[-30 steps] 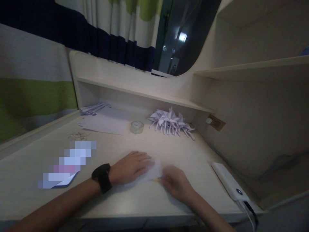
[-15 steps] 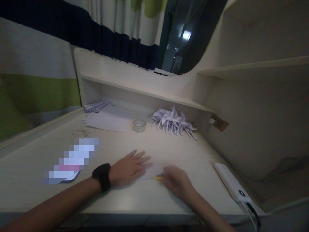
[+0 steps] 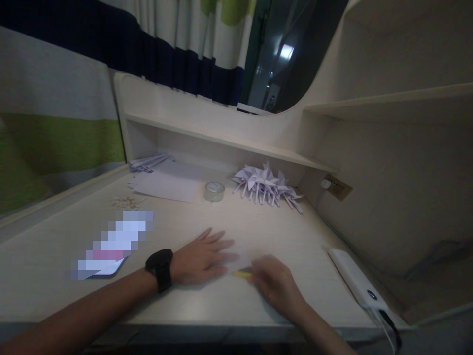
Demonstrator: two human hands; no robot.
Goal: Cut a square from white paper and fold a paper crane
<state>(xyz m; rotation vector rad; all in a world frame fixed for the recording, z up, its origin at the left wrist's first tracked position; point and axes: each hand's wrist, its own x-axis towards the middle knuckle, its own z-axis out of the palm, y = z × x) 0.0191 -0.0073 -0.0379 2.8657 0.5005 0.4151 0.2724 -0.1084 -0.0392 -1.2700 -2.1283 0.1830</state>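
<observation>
My left hand [image 3: 201, 256], with a black watch [image 3: 160, 269] on the wrist, lies flat with fingers spread on a white sheet of paper [image 3: 242, 254] near the front of the desk [image 3: 221, 305]. My right hand [image 3: 275, 285] is just right of it, blurred, with its fingers closed on a thin yellow stick [image 3: 242, 273] whose tip pokes out to the left against the paper's lower edge.
A heap of folded white paper pinwheels [image 3: 266, 186] lies at the back, with a tape roll [image 3: 213, 191], flat paper sheets [image 3: 162, 186], paper strips [image 3: 150, 161] and small pins [image 3: 127, 201] left of it. A phone [image 3: 107, 266] rests at left, a white power bank [image 3: 356, 285] at right.
My left hand's fingers have spread flat on the paper. My right hand has shifted slightly right and down along the sheet's lower edge with the yellow stick.
</observation>
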